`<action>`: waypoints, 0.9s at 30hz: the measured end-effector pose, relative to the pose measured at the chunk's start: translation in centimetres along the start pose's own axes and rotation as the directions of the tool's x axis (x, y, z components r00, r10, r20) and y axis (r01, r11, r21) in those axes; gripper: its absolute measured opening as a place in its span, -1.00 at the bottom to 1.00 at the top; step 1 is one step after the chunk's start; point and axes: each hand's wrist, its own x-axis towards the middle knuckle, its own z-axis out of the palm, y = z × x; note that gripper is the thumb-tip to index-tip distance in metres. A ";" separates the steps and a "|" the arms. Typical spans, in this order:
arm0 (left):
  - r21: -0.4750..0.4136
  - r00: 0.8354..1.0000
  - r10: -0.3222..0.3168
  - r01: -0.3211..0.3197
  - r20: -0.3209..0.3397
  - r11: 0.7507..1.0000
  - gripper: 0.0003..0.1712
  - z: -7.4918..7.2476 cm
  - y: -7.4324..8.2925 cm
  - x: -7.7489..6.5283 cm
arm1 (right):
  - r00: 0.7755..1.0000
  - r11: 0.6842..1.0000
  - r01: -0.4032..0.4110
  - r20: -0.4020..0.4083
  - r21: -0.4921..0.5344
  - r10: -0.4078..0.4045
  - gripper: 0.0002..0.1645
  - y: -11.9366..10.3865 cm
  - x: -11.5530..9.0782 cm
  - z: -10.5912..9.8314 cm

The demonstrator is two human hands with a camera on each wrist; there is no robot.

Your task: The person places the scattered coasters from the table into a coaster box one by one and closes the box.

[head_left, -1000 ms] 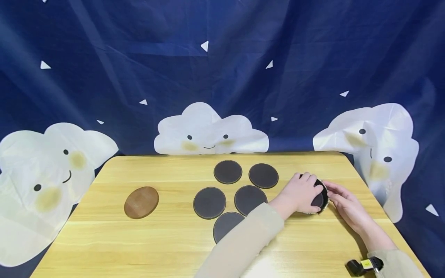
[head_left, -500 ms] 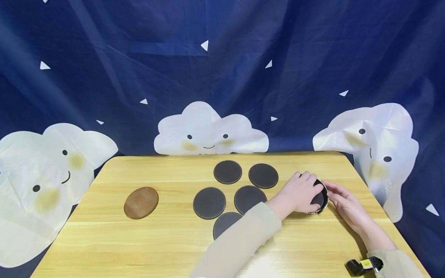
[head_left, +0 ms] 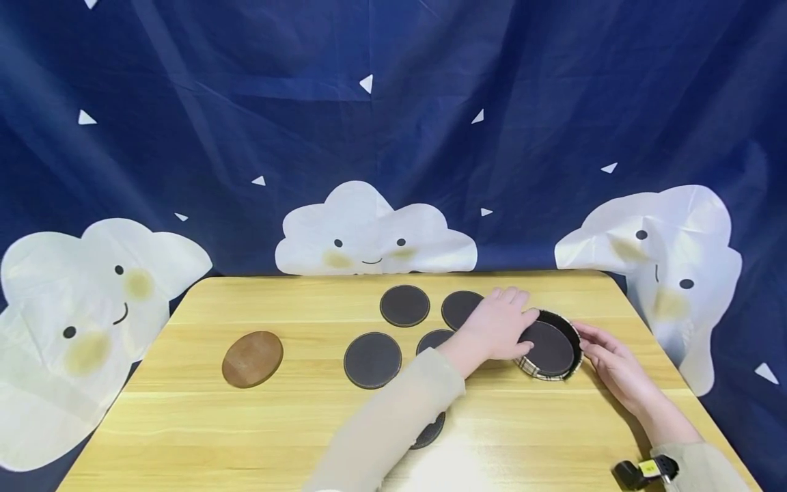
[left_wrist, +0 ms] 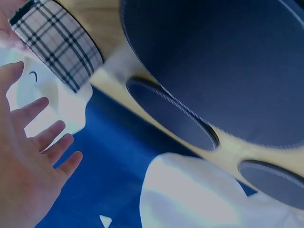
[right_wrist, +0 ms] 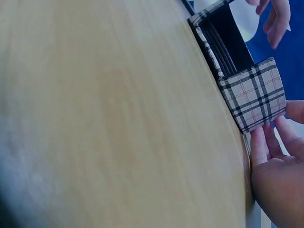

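Observation:
My right hand (head_left: 617, 365) holds the round plaid coaster holder (head_left: 533, 370) at its right side, thumb at the rim and fingers against the wall. Through a gap in the wall, stacked coasters (right_wrist: 221, 50) show in the right wrist view; a dark coaster (head_left: 549, 347) lies on top. My left hand (head_left: 494, 326) is just left of the holder, fingers spread and nothing in them, as the left wrist view confirms. Below it in the head view, a dark coaster (head_left: 458, 309) is partly hidden by the hand, and another coaster (head_left: 433, 338) by the forearm.
More dark round coasters lie at the back (head_left: 404, 305), left of the forearm (head_left: 372, 360) and half under the sleeve (head_left: 430, 432). A brown round coaster (head_left: 252, 359) sits apart at the left. Behind the wooden table (head_left: 184, 437) hangs a blue cloud-patterned curtain (head_left: 393, 137).
My left hand has come out of the holder and moved left, uncovering the coaster inside. The right hand stays on the holder.

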 end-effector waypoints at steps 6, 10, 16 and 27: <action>-0.030 0.999 -0.018 0.017 -0.037 0.999 -0.32 -0.3 -2.1 -1.9 | 1.000 1.000 0.009 0.012 0.020 -0.009 -0.40 -0.1 0.1 0.0; -0.021 0.999 -0.028 0.028 -0.040 0.999 -0.32 -0.4 -3.4 -3.3 | 1.000 1.000 0.007 0.010 0.028 -0.007 -0.39 -0.1 0.2 0.0; -0.009 0.998 -0.036 0.036 -0.053 0.999 -0.30 -0.1 -5.3 -5.8 | 1.000 1.000 -0.002 0.006 0.030 0.002 -0.38 0.0 0.2 0.0; -0.023 0.994 -0.039 0.036 -0.100 0.999 -0.28 0.8 -8.1 -10.6 | 1.000 1.000 0.012 -0.014 0.029 -0.012 -0.36 0.0 0.2 0.0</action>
